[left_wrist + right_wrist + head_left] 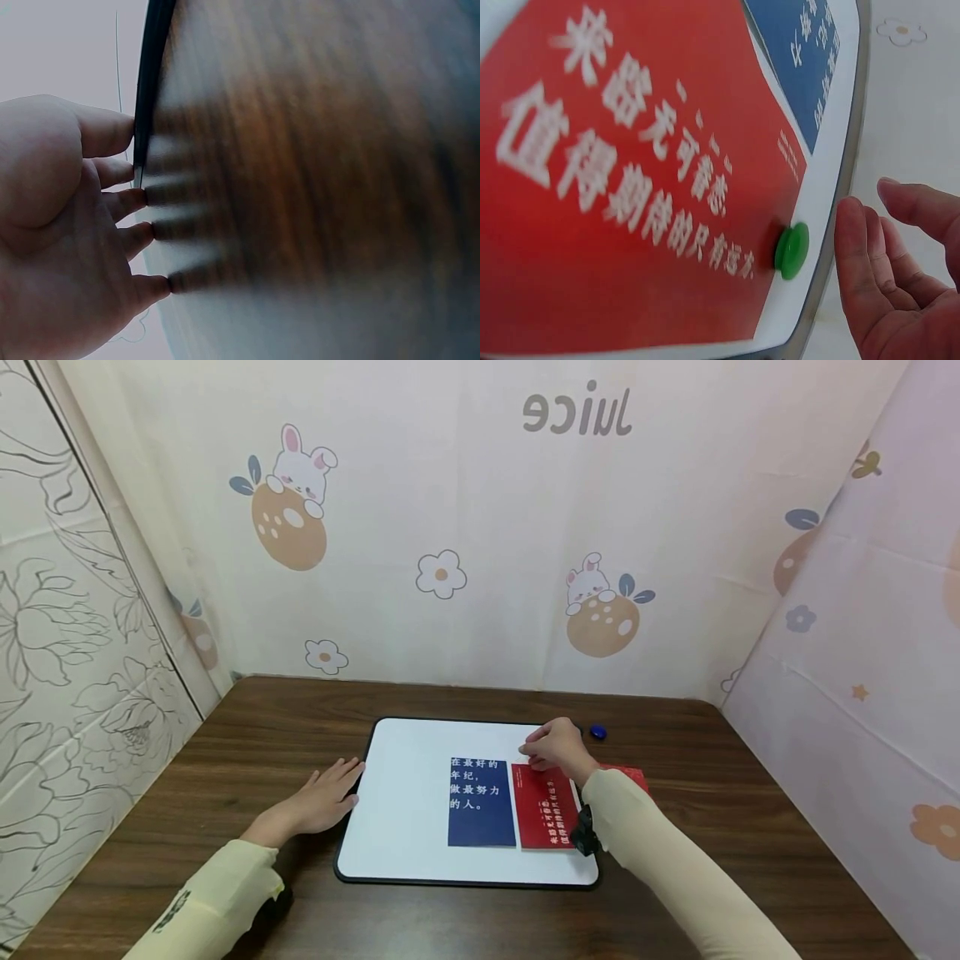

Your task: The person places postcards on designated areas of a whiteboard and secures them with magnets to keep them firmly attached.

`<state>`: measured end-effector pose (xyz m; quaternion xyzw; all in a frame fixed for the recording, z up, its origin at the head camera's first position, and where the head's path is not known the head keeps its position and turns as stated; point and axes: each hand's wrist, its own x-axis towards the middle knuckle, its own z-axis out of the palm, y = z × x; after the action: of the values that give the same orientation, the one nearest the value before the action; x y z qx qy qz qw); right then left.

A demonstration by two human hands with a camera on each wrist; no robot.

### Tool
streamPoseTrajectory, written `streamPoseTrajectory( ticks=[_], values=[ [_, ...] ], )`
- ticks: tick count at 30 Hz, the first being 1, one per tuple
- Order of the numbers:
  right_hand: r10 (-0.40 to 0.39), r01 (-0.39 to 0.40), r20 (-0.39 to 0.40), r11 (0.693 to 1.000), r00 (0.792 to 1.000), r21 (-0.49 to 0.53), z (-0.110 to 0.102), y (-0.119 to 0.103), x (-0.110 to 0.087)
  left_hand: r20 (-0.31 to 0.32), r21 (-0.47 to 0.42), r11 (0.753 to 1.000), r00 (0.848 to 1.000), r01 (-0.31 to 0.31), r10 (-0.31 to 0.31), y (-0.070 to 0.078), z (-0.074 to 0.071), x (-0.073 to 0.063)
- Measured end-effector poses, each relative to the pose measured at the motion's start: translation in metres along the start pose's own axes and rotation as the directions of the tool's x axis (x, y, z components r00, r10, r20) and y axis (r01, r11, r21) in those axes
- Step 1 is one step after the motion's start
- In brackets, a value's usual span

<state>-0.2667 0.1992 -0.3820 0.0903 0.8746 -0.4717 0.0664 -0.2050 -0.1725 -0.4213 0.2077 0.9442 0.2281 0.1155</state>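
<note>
A whiteboard (pixel 405 802) with a black frame lies on the table. On it, side by side, are a dark blue card (pixel 482 822) with white characters and a red card (pixel 538 814), partly hidden by the right arm. In the right wrist view a green round magnet (pixel 793 251) sits at the red card's edge. Close by that magnet, my right hand (pixel 557 749) has its thumb and fingers apart and holds nothing. My left hand (pixel 324 797) rests at the board's left edge, fingers spread and thumb touching the black frame (pixel 151 60).
Just past the board's far right corner, a blue magnet (pixel 597 732) lies on the brown wooden table (pixel 420 918). Another red card (pixel 630 772) shows beyond the right wrist. Printed curtains (pixel 480 635) hang behind the table and on its right.
</note>
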Motion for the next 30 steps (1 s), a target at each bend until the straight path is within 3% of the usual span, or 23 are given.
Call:
streamPoseTrajectory(
  ticks=[8,30],
  values=[
    [0.011,-0.011,-0.017,1.0,1.0,0.002,-0.014,0.005,0.007,0.006,-0.003,1.0,1.0,0.005,-0.005,-0.002,0.001,0.002],
    [0.013,-0.006,-0.052,0.991,0.999,0.133,-0.07,0.018,0.024,-0.003,0.004,1.0,1.0,0.009,-0.009,-0.003,0.002,0.002]
  ],
)
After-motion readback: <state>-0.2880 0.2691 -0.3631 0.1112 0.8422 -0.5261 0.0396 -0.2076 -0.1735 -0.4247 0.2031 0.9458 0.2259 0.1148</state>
